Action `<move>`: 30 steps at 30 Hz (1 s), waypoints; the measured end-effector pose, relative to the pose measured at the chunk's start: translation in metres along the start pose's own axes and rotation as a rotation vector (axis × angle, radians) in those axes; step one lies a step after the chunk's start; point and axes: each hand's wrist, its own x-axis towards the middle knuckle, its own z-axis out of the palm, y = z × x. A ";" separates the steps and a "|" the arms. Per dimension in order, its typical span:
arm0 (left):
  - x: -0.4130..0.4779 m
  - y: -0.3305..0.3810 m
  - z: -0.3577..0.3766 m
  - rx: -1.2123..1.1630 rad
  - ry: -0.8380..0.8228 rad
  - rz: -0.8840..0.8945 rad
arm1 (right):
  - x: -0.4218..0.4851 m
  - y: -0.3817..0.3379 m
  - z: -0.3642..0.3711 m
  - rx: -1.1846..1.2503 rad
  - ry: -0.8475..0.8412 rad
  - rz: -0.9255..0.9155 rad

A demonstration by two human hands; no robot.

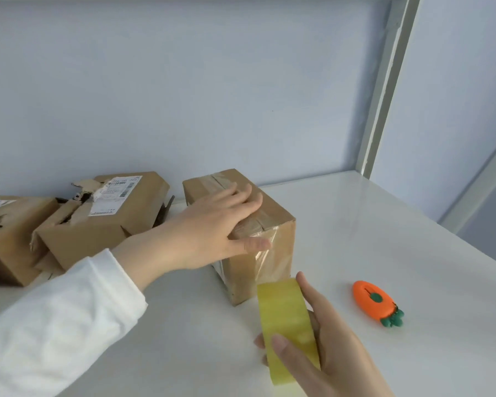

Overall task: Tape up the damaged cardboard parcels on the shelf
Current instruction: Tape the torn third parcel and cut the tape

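At far left on the shelf, the left parcel sits torn open and untaped. Touching it, the middle parcel has a ripped top and a peeling label and is also untaped. Next right and slightly apart stands the right parcel, the one you're working on, with clear tape already along its top seam. Your left hand, coming out of a white sleeve, lies flat on that top. Its fingers are straight and pressing, not curled, and the thumb is down on the near face. Just below the parcel's near bottom corner, your right hand grips the yellow tape roll, fingers wrapped round its band. A clear strip seems to run from the thumb down the near face to the roll. The seam's long axis runs away from you, and the roll sits at its near end, on your right. The likely next step is cutting the strip. The carrot-shaped cutter lies loose further right, nearest your right hand, which is busy with the roll.
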 end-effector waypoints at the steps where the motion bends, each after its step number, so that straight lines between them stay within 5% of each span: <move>1: 0.004 0.002 0.004 0.012 0.025 -0.016 | 0.000 0.000 -0.001 0.027 -0.011 0.000; 8: 0.008 -0.006 -0.009 -0.252 -0.105 0.031 | 0.000 -0.003 -0.019 0.095 -0.193 0.035; 17: -0.001 0.002 0.004 -0.356 0.045 -0.061 | 0.008 0.004 -0.024 0.129 -0.281 0.114; 21: -0.015 0.019 0.017 -0.452 0.299 -0.197 | 0.013 0.004 -0.029 0.157 -0.318 0.156; 26: -0.040 0.070 0.056 -0.753 1.085 -0.519 | 0.012 0.000 -0.047 0.063 -0.270 0.184; 30: -0.048 0.096 0.083 -1.074 0.906 -0.758 | 0.027 0.014 -0.096 -0.337 0.119 0.097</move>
